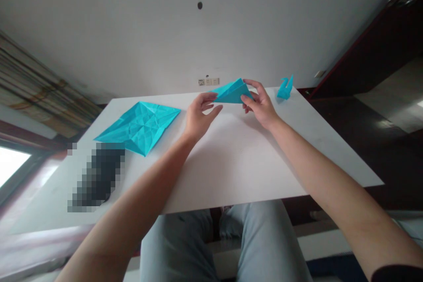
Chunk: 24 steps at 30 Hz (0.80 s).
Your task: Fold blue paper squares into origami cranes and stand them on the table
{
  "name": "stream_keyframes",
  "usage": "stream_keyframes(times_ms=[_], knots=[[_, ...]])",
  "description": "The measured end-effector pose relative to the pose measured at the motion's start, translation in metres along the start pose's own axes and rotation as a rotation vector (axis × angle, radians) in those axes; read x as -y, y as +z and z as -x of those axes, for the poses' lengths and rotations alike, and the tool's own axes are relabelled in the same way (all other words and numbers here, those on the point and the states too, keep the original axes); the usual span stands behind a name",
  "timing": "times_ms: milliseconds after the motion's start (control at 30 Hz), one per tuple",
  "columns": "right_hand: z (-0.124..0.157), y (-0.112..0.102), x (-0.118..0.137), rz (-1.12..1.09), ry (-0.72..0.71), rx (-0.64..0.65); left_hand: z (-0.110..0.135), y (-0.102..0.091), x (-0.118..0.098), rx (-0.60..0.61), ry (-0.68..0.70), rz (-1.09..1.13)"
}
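A white wall (132,39) rose behind the table, with a row of wall sockets (209,81) low down on it and a small dark hole higher up. A striped curtain (39,88) and a bright window (9,163) stood off to the left, and a dark wooden cabinet (373,44) stood to the right above a dark, shiny floor (390,163).

The white table (231,172) held a large, creased sheet of blue paper (140,125), opened flat on the left. Just below it lay a dark object (97,176), too blurred to name. A small blue paper bird (284,89) stood near the far right corner.

A folded blue paper triangle (233,91) sat near the far edge, between the hands. The right hand (259,103) gripped its right end between thumb and fingers. The left hand (200,116) stayed open, its fingertips (214,95) at the triangle's left point. The person's pale jeans (264,238) showed below the table edge.
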State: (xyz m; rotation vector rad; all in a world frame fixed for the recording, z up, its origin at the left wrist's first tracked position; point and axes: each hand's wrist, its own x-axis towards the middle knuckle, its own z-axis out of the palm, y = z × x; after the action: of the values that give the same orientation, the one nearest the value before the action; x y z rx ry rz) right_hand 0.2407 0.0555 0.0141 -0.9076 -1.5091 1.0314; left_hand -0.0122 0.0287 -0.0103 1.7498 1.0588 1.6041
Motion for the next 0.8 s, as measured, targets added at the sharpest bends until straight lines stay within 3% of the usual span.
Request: stream_keyframes(times_ms=[200,267,367,500,633,800], knots=[[-0.007,-0.001,-0.008,0.087,-0.018,0.053,0.000,-0.007,0.004,-0.021,0.269,-0.247],[-0.006,0.000,-0.011,0.116,0.005,0.101,0.000,-0.008,0.006,-0.030,0.293,-0.274],[-0.004,0.003,-0.011,0.106,0.028,0.151,0.001,-0.004,0.011,-0.078,0.162,-0.164],[-0.001,0.008,-0.012,0.049,0.022,0.173,0.001,0.002,0.016,-0.161,-0.124,0.109],[0.000,0.009,-0.015,0.018,0.026,0.222,-0.001,0.003,0.013,-0.168,-0.384,0.356],[0.000,0.005,-0.017,0.112,-0.020,0.254,-0.004,0.000,0.000,-0.154,-0.490,0.485]])
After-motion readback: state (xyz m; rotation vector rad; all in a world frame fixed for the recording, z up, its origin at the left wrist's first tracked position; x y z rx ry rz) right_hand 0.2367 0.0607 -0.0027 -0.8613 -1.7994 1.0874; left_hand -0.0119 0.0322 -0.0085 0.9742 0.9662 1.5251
